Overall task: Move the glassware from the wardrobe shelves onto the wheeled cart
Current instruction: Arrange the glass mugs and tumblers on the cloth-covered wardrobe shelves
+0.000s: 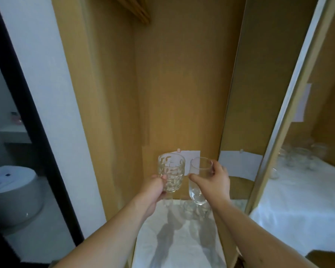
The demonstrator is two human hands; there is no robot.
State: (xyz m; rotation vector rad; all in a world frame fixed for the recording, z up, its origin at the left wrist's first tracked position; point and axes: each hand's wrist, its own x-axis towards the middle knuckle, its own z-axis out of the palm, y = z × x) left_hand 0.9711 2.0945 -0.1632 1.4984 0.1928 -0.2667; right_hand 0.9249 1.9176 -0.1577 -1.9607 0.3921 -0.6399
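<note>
A clear dimpled glass goblet [171, 175] is gripped by the left hand [155, 189] and a plain clear stemless glass [198, 180] pinched in the right hand [216, 179], fingers curled, both lifted mid-frame above the white-lined wardrobe shelf [174, 240], probably so they're carted together.

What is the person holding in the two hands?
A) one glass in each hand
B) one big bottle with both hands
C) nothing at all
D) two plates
A: the left hand grips a bumpy patterned glass, and the right hand holds a smooth clear glass, both lifted above the white-lined shelf.
</note>
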